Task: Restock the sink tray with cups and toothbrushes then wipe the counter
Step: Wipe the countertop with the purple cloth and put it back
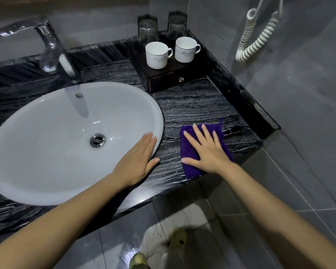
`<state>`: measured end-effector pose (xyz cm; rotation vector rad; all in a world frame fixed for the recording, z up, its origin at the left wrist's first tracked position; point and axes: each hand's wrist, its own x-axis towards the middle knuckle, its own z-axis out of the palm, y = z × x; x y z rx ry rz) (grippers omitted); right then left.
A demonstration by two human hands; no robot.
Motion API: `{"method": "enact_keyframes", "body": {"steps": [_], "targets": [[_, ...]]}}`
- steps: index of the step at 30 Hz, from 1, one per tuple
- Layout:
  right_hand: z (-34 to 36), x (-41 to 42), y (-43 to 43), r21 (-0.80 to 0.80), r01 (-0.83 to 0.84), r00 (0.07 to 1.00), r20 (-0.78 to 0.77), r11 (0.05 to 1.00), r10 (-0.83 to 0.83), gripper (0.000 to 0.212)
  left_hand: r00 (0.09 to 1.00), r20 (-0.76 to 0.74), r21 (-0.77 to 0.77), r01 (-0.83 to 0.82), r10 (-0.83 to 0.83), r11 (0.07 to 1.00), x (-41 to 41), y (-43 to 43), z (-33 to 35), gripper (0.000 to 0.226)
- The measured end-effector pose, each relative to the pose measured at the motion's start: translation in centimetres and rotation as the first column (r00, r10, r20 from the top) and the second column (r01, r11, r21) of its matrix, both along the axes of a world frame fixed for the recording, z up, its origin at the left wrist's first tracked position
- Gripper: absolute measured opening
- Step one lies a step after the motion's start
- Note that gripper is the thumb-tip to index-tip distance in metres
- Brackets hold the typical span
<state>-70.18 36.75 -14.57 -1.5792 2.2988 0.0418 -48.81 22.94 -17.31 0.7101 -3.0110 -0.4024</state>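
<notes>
two hands flat | right hand (208, 152) pressing purple cloth (190, 152) | left hand (138, 162) released on sink rim (159, 113)

Left hand (138, 162) and right hand (208, 152): both bare, without gloves, rings, or wristbands. Nails are short and unpainted, as far as can be told. Both forearms are bare along their whole visible length, from wrist to the lower picture edge; no sleeve, cuff, watch, or bracelet shows on either. At the bottom of the view, two shoes (177, 240) appear, each a pale yellowish-green with a rounded toe and darker speckled marks on the upper; the nearer one is cut off by the frame edge. Further details of clothing lie outside the view.
</notes>
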Motion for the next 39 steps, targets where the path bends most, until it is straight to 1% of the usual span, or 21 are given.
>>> {"method": "enact_keyframes", "body": {"steps": [2,7,11,14,16,20,21,22,23,24,25,26,27,29,31,32,33,34,35,37,39], "targets": [[-0.9,-0.9,-0.2,0.02,-0.097,0.995,-0.02,0.995,0.097,0.101,1.0,-0.004,-0.003,0.002,-0.002,1.0,0.0,0.0,-0.1,0.084],[-2.2,0.5,-0.7,-0.164,-0.015,0.999,-0.037,0.986,0.009,0.097,1.0,-0.022,-0.009,-0.008,0.008,1.0,-0.3,0.2,0.0,0.084],[-2.4,3.1,-1.1,-0.288,0.092,0.996,0.007,0.953,-0.093,0.078,0.999,-0.041,-0.016,-0.007,0.006,1.0,-0.3,0.4,0.1,0.086],[-2.9,5.2,-1.1,-0.43,0.191,0.98,0.038,0.883,-0.194,0.059,0.999,-0.044,-0.001,-0.009,0.009,1.0,-0.2,0.3,0.1,0.088],[-3.4,6.7,-0.7,-0.478,0.23,0.968,0.026,0.848,-0.248,0.049,0.999,-0.04,0.0,-0.01,0.01,1.0,-0.2,0.3,0.1,0.09],[-3.2,9.0,0.3,-0.53,0.219,0.97,0.032,0.819,-0.239,0.043,0.999,-0.033,-0.015,-0.005,0.005,1.0,-0.2,0.3,0.3,0.087],[-2.6,9.0,0.4,-0.543,0.233,0.97,0.071,0.806,-0.232,0.043,0.999,-0.036,-0.016,-0.006,0.005,1.0,-0.2,0.3,0.3,0.086],[-1.7,8.5,0.4,-0.547,0.302,0.953,0.182,0.781,-0.24,0.045,0.999,-0.038,-0.011,-0.008,0.008,1.0,-0.1,0.2,0.2,0.086],[-0.5,7.7,0.2,-0.521,0.42,0.897,0.361,0.743,-0.254,0.044,0.999,-0.038,-0.005,-0.011,0.011,1.0,-0.1,0.2,0.1,0.087],[0.8,6.6,-0.1,-0.47,0.545,0.796,0.55,0.694,-0.254,0.039,0.999,-0.039,0.002,-0.015,0.015,1.0,0.0,0.2,-0.1,0.089],[2.0,5.1,-0.5,-0.416,0.637,0.696,0.672,0.649,-0.252,0.032,0.999,-0.039,0.007,-0.02,0.021,1.0,0.0,0.2,-0.1,0.09],[2.9,3.4,-1.1,-0.361,0.682,0.639,0.716,0.636,-0.28,0.026,0.999,-0.036,0.011,-0.025,0.026,1.0,0.0,0.2,-0.1,0.09],[3.8,1.6,-1.8,-0.306,0.686,0.624,0.714,0.661,-0.317,0.026,0.999,-0.034,0.011,-0.028,0.029,1.0,0.0,0.2,-0.1,0.09],[4.5,-1.4,-3.0,-0.194,0.616,0.656,0.663,0.764,-0.361,0.033,0.999,-0.031,0.011,-0.032,0.033,0.999,0.0,0.3,0.1,0.09],[3.3,-3.6,-3.7,-0.143,0.48,0.765,0.551,0.865,-0.333,0.04,0.999,-0.028,0.016,-0.035,0.036,0.999,0.0,0.4,0.3,0.09],[2.6,-4.4,-3.8,-0.135,0.406,0.845,0.431,0.904,-0.316,0.043,0.999,-0.029,0.015,-0.037,0.037,0.999,0.0,0.4,0.4,0.09],[2.0,-4.8,-3.7,-0.14,0.346,0.913,0.278,0.928,-0.298,0.047,0.999,-0.032,0.013,-0.038,0.038,0.999,-0.1,0.5,0.5,0.09],[1.5,-5.0,-3.4,-0.182,0.313,0.948,0.126,0.932,-0.294,0.049,0.999,-0.036,0.009,-0.039,0.039,0.999,-0.1,0.5,0.5,0.09],[1.3,-4.8,-3.0,-0.266,0.298,0.953,0.026,0.917,-0.302,0.052,0.999,-0.038,0.003,-0.039,0.039,0.999,-0.1,0.5,0.5,0.089],[0.9,-4.0,-2.2,-0.411,0.238,0.961,-0.028,0.88,-0.273,0.058,0.999,-0.038,-0.007,-0.039,0.039,0.999,-0.1,0.5,0.5,0.088],[-0.2,-3.1,-1.3,-0.386,0.088,0.993,-0.041,0.918,-0.113,0.064,0.999,-0.039,-0.011,-0.037,0.037,0.999,-0.1,0.4,0.4,0.086]]}}
